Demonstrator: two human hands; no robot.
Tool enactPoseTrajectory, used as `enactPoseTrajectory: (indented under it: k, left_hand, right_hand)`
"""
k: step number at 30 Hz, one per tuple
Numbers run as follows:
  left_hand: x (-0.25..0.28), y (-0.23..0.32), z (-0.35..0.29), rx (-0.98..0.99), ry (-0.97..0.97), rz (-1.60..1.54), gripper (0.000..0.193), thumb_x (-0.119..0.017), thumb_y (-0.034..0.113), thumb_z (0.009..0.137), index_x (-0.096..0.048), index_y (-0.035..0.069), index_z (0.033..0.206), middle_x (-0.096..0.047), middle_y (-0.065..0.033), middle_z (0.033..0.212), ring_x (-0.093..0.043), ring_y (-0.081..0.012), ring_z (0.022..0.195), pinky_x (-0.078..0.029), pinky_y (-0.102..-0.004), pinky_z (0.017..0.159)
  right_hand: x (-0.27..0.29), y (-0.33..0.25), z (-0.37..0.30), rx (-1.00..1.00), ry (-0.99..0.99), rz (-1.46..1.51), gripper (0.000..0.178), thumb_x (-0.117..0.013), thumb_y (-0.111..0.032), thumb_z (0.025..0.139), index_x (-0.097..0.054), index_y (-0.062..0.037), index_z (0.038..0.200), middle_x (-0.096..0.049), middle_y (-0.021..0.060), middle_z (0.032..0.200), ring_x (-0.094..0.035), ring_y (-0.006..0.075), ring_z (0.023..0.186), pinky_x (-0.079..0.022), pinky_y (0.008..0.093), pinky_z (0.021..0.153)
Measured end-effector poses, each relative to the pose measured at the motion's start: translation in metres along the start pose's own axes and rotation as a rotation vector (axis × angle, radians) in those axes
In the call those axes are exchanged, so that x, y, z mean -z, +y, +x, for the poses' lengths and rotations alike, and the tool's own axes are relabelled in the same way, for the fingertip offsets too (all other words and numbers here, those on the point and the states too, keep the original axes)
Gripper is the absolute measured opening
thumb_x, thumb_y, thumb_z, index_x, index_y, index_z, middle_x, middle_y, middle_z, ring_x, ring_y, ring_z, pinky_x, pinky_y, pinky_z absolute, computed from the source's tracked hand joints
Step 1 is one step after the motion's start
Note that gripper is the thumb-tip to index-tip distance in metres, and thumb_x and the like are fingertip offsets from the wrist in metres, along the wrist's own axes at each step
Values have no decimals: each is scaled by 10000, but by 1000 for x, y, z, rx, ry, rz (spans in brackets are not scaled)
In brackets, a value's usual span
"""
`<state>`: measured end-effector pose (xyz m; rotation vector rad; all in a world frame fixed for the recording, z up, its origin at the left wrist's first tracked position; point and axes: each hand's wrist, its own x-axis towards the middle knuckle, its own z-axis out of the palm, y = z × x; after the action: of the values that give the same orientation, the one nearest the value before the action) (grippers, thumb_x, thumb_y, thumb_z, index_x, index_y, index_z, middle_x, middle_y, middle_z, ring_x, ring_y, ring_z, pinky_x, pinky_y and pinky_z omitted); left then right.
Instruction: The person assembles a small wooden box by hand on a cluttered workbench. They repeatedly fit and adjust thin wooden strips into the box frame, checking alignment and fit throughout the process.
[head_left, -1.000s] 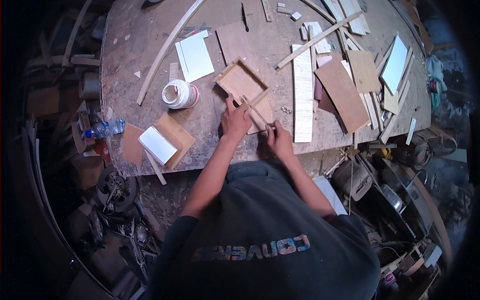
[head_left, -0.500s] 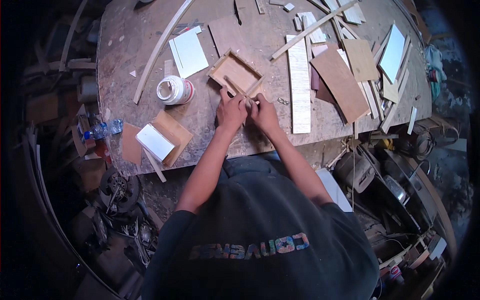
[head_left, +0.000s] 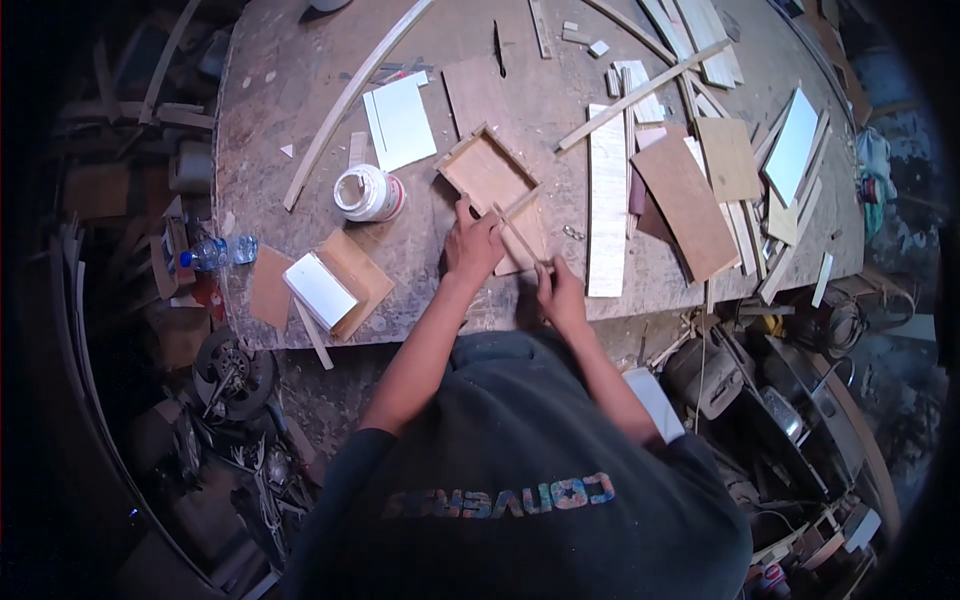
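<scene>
A shallow wooden box point(head_left: 492, 172) with low walls lies on the workbench in front of me. Toward me from its near corner runs a thin wooden strip point(head_left: 522, 238), slanting down to the right. My right hand point(head_left: 563, 295) pinches the strip's near end. Closed around its far end is my left hand point(head_left: 474, 240), whose fingers also reach the box's near wall. Beneath the strip, a flat brown board point(head_left: 533, 222) shows partly. To the left stands an open white glue jar point(head_left: 368, 194) with a red-marked label.
A white-topped block point(head_left: 320, 286) rests on thin boards at the left, near a plastic bottle point(head_left: 206, 254). White panel point(head_left: 400, 122) lies beyond the jar. Planks, including a pale board point(head_left: 607, 200) and brown panel point(head_left: 684, 205), crowd the right side. Tweezers point(head_left: 499, 50) lie far back.
The strip's far end has come out of the box toward me. My right hand has moved right and nearer, away from my left. The whole view has shifted slightly.
</scene>
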<state>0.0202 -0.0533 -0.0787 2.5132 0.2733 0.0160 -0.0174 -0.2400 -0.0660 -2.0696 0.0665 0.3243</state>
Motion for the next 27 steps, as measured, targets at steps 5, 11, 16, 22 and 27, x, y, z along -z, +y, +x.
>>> enactPoseTrajectory:
  k: [5, 11, 16, 22, 27]
  left_hand:
    - [4, 7, 5, 23, -55, 5, 193, -699, 170, 854, -732, 146, 1043, -418, -274, 1479, -638, -484, 1090, -538, -536, 917]
    - [-2, 2, 3, -19, -1, -41, 167, -681, 145, 858, -710, 108, 1018, -413, -274, 1477, -634, -481, 1085, -538, -537, 909]
    - [-3, 3, -3, -42, 28, 33, 212, -706, 141, 840, -707, 99, 1049, -384, -267, 1513, -547, -470, 1242, -509, -529, 977]
    - [4, 3, -4, -15, 73, 164, 290, -747, 82, 802, -691, 94, 1086, -310, -246, 1576, -426, -449, 1382, -441, -499, 1091]
    - [54, -1, 11, -78, -24, -254, 270, -778, 148, 846, -673, 56, 1077, -514, -242, 1425, -533, -361, 1321, -449, -417, 1071]
  right_hand:
    - [-31, -2, 50, 91, 31, -46, 153, -606, -145, 954, -612, -23, 1047, -670, 286, 777, -658, 498, 772, -518, 551, 662]
    - [21, 32, -29, -12, -26, -22, 133, -601, -134, 989, -586, -12, 1041, -652, 259, 731, -663, 416, 684, -500, 463, 603]
    - [63, 47, -63, -168, 38, 118, 190, -617, -223, 1027, -561, -44, 1062, -609, 100, 693, -539, 161, 592, -429, 347, 556]
    - [85, 24, -45, -222, 129, 188, 219, -630, -253, 1027, -571, -53, 1097, -597, 11, 708, -504, 83, 626, -398, 269, 561]
    - [83, -5, -9, -169, 140, 343, 255, -649, -287, 1015, -603, -72, 1145, -528, -40, 653, -449, 42, 549, -330, 245, 470]
